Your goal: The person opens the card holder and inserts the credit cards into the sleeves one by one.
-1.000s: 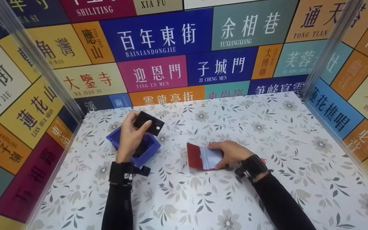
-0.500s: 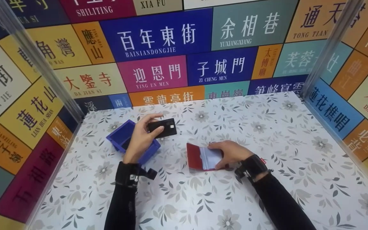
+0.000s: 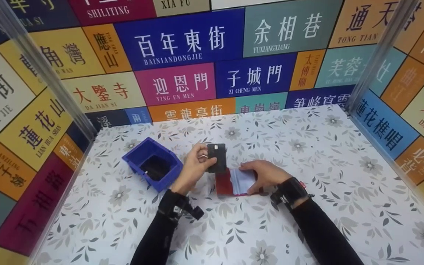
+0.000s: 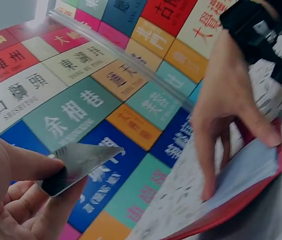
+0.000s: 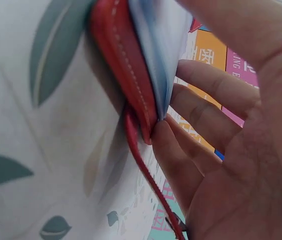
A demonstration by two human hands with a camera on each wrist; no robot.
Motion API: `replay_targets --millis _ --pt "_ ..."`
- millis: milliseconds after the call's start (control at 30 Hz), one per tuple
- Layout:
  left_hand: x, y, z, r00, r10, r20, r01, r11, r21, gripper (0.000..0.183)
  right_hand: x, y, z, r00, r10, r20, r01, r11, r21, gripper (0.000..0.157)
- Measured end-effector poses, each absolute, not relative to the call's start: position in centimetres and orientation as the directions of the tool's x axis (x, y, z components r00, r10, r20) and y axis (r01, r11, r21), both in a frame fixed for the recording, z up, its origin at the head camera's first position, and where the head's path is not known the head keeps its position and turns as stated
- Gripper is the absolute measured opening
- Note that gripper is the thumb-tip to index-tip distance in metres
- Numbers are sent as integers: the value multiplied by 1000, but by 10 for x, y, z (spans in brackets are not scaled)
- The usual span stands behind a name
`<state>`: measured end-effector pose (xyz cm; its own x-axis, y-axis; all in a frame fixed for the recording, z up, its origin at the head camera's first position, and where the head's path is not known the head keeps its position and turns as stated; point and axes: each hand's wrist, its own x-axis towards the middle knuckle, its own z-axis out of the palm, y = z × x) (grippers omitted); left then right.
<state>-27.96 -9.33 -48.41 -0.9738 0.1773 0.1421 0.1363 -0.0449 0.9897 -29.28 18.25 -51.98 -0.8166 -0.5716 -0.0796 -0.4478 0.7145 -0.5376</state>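
Note:
A black bank card [image 3: 217, 157] with a small chip stands upright in my left hand [image 3: 191, 167], pinched between thumb and fingers. In the left wrist view the card [image 4: 78, 167] is tilted and looks shiny. Just below and right of it lies an open red card holder [image 3: 223, 184] with clear plastic sleeves [image 3: 244, 181]. My right hand [image 3: 269, 175] grips the holder's right side, thumb on the near edge and fingers on the far edge. Up close in the right wrist view, the fingers touch the edge of the stitched red cover [image 5: 123, 65].
A blue open box [image 3: 134, 152] stands left of my left hand, with something black [image 3: 155, 167] inside. Flower-patterned cloth covers the table [image 3: 307, 147]. Panels with printed Chinese place names [image 3: 182, 40] rise at the back and both sides.
My left hand has carried the card from above the blue box rightward to the card holder, turning it upright. The box is now uncovered. My right hand and the holder stay put.

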Motion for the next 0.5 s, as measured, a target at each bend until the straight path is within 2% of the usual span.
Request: replay_targets --millis 133,333,500 --pt "-276 -73 -505 -959 275 61 34 -101 994 55 -295 183 -520 -809 -582 -79 -460 712 -531 88" --pt "-276 -60 -527 -970 245 12 -7 -80 997 49 -296 184 -520 -808 -586 -65 -477 714 -512 88" --pt "-276 -61 -540 -980 200 -23 -17 33 999 47 -294 186 -519 -807 -584 -84 -459 711 -532 87"
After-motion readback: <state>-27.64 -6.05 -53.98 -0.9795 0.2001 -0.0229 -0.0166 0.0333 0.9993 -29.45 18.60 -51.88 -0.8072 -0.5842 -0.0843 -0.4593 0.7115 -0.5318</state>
